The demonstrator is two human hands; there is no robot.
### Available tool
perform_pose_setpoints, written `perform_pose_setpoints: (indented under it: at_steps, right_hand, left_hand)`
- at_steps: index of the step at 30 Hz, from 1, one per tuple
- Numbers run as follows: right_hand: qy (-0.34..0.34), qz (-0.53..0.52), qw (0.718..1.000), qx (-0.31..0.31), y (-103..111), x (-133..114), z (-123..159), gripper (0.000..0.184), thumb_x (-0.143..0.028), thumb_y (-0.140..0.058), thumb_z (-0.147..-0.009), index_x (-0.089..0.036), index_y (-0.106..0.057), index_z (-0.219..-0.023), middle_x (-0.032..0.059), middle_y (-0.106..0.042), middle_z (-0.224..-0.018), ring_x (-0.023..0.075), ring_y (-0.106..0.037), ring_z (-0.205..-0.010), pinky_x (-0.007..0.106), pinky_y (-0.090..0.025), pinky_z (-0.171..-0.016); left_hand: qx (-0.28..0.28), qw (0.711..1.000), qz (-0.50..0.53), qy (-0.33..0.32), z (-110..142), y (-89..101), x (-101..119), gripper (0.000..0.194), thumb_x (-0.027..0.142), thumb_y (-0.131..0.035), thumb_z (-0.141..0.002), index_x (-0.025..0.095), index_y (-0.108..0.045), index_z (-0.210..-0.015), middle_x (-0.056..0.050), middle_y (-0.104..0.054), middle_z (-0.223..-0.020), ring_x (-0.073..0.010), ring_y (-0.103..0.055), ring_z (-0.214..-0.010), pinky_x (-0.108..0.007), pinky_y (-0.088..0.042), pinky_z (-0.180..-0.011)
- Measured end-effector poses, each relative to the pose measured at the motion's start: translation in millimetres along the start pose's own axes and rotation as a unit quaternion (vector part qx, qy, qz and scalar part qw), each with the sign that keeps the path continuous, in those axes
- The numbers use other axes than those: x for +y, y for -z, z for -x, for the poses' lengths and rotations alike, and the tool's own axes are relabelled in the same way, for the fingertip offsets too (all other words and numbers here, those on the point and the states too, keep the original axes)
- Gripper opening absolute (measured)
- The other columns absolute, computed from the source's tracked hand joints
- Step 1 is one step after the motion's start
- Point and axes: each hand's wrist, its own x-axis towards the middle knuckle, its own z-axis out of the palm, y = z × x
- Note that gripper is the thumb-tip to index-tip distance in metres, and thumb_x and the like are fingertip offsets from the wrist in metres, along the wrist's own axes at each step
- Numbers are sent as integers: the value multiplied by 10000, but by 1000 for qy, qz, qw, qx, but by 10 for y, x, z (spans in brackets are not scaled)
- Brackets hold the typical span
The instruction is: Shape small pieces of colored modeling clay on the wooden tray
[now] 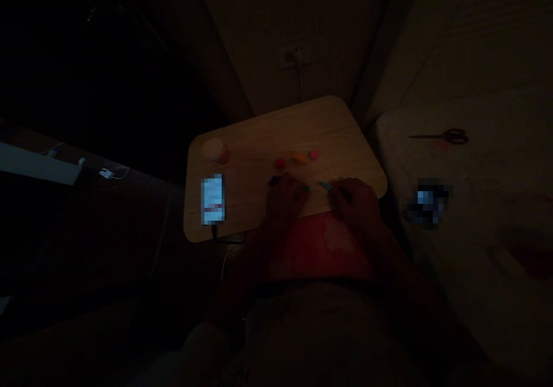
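Note:
The scene is very dark. Both my hands rest on the near edge of a small light wooden table. My left hand is curled, its fingers pinched on a small green piece, with a dark bit just left of it. My right hand is closed round a thin green stick-like tool that points left towards the green piece. Just beyond my hands lie three small lumps in a row: a red one, an orange one and a pink one.
A lit phone lies at the table's left side, a small round tub behind it. Scissors and a blurred bright object lie on the bed at right. A wall socket with a cable sits behind the table.

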Motion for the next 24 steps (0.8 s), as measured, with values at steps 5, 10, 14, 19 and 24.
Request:
perform_pose_setpoints:
  at_steps: [5, 10, 14, 19, 24]
  right_hand:
    - [43, 33, 998, -19, 70, 18, -37, 260, -282, -582, -952, -175, -812, -1012, 133, -795, -984, 296, -669, -915, 433, -486, -853]
    - [116, 89, 988, -51, 107, 2, -66, 230, -265, -606, -963, -210, -827, -995, 124, -762, -1013, 306, -606, -980, 438, -405, -844]
    - [163, 87, 979, -84, 0, -4, -120, 254, -257, -583, -988, -197, -826, -945, 138, -730, -964, 296, -572, -939, 433, -398, -815]
    - [202, 59, 973, -100, -109, -7, -208, 298, -212, -533, -1012, -176, -819, -938, 152, -700, -944, 296, -548, -943, 437, -453, -847]
    - [193, 66, 975, -88, -132, -32, -212, 283, -201, -549, -997, -183, -810, -890, 153, -678, -942, 304, -543, -955, 430, -484, -822]
  left_hand:
    - [-6, 997, 43, -56, 47, 47, -59, 276, 153, -641, -914, 203, -729, -1171, -76, -714, -1192, -228, -686, -1105, -371, -556, -1012]
    - [-41, 995, 12, -92, 41, 97, -178, 391, 97, -585, -900, 245, -767, -1213, -68, -700, -1335, -242, -678, -1159, -426, -541, -1056]
    - [-69, 992, -28, -98, 50, 135, -236, 515, 70, -583, -883, 299, -742, -1316, -56, -654, -1441, -257, -667, -1199, -439, -553, -1041]
    - [-90, 988, -44, -122, 39, 132, -280, 539, 71, -585, -896, 321, -720, -1354, -64, -618, -1500, -260, -662, -1232, -449, -549, -1057]
    - [-96, 987, -53, -122, 25, 108, -280, 554, 58, -589, -891, 334, -719, -1354, -62, -628, -1481, -256, -676, -1204, -444, -558, -1038]
